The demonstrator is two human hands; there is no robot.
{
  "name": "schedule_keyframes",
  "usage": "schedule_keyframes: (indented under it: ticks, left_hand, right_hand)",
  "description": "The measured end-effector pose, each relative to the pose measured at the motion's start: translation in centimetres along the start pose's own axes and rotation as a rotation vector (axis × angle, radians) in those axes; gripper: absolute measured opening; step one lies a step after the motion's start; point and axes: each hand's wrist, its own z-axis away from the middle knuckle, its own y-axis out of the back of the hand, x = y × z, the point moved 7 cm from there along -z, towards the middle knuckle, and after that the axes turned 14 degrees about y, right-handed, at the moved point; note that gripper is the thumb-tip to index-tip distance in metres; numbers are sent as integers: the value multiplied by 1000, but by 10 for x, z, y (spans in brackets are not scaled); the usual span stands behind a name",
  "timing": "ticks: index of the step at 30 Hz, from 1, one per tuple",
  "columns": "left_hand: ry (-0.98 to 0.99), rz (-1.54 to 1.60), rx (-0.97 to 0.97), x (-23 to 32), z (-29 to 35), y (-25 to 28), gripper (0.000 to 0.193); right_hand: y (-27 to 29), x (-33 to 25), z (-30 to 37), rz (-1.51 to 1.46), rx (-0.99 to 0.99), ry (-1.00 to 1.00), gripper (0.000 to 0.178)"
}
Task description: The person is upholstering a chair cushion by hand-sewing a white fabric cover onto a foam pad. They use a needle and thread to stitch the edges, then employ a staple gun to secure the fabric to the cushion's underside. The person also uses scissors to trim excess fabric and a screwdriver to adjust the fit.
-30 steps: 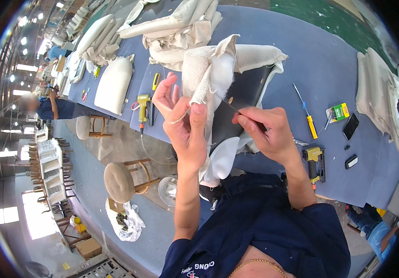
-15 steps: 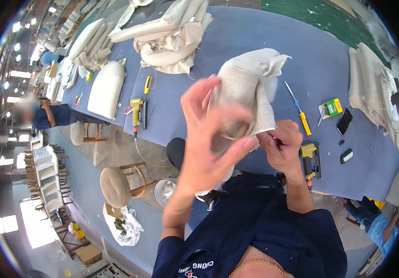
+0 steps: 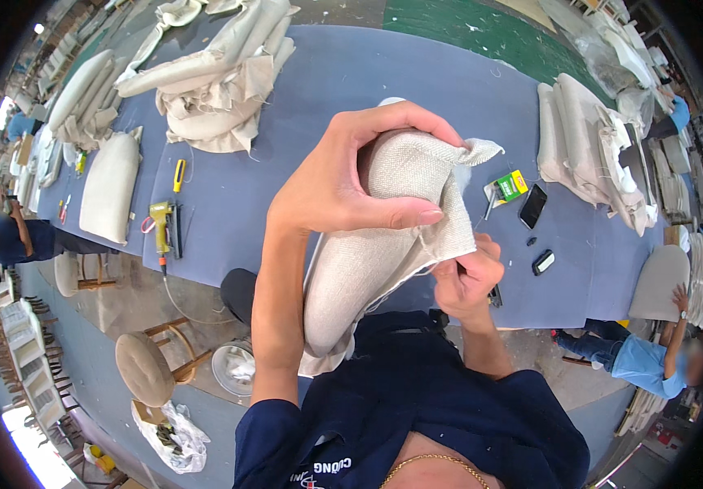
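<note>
A padded cushion (image 3: 351, 273) in beige woven fabric is held up slantwise over the near edge of the table, its lower end close to my body. My left hand (image 3: 331, 175) curves round its upper end, thumb across the near face and fingers over the top. At that end a gathered tip of cloth (image 3: 482, 151) sticks out beside my fingertips. Lower down, a loose fabric flap (image 3: 456, 228) hangs along the right side, and my right hand (image 3: 470, 281) pinches its bottom corner. My right fingertips are partly hidden behind the cloth.
A staple gun (image 3: 160, 224) and a yellow-handled screwdriver (image 3: 179, 175) lie left on the blue table (image 3: 351, 73). At right are a phone (image 3: 532, 206), a green-yellow packet (image 3: 508, 187) and stacked beige covers (image 3: 576, 138). A co-worker in light blue (image 3: 645, 363) touches a grey panel (image 3: 663, 281).
My left hand, raised and spread beside the cushion before, now wraps its upper end. The cushion shows more of its length, and the view has swung right. My right hand stays at the flap corner.
</note>
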Motion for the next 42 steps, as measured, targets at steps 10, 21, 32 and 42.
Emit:
schedule_keyframes:
  ticks: [10,21,32,42]
  left_hand:
    - [-248,-198,-155,27,2,-7,48]
    - [-175,69,-127,13,-5,-17,29]
    - [-133,54,-47,13,1,-18,26]
    - [-123,58,39,10,1,-21,26]
  right_hand:
    - [12,2,-9,-111,-250,-22,9]
    - [7,10,0,-148,-236,151,15]
    - [3,-2,-4,-126,-142,45,13]
    - [9,-12,-6,-186,-63,-133,8]
